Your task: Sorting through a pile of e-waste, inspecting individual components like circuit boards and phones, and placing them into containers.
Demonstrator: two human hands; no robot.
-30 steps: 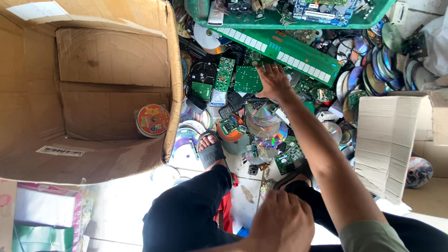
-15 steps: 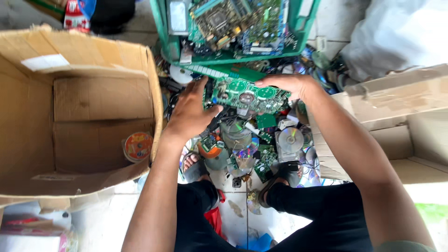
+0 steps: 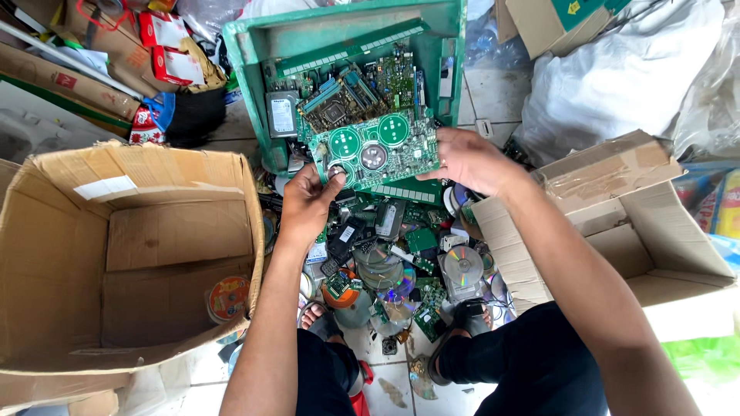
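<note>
— Above the disc pile [image 3: 401, 277], I hold the green circuit board [image 3: 378, 150] flat, left hand [image 3: 308, 202] pinching its seven o'clock corner, right hand [image 3: 466, 160] gripping the three o'clock edge.

— Why there?

— It clears the green crate [image 3: 254, 85] at twelve; the cardboard box [image 3: 92, 254] gapes at nine.

My left hand [image 3: 307, 202] and right hand [image 3: 466, 160] grip a green printed circuit board [image 3: 378, 152] between them, just over the near rim of the green plastic crate [image 3: 248, 92], which is packed with more boards. Below my hands, a heap of shiny discs and small board scraps [image 3: 401, 266] covers the floor to my feet. The large open brown cardboard box [image 3: 139, 254] on my left has ample room inside; its right wall stands just beside my left forearm. A smaller cardboard box [image 3: 617, 208] touches my right forearm.
</note>
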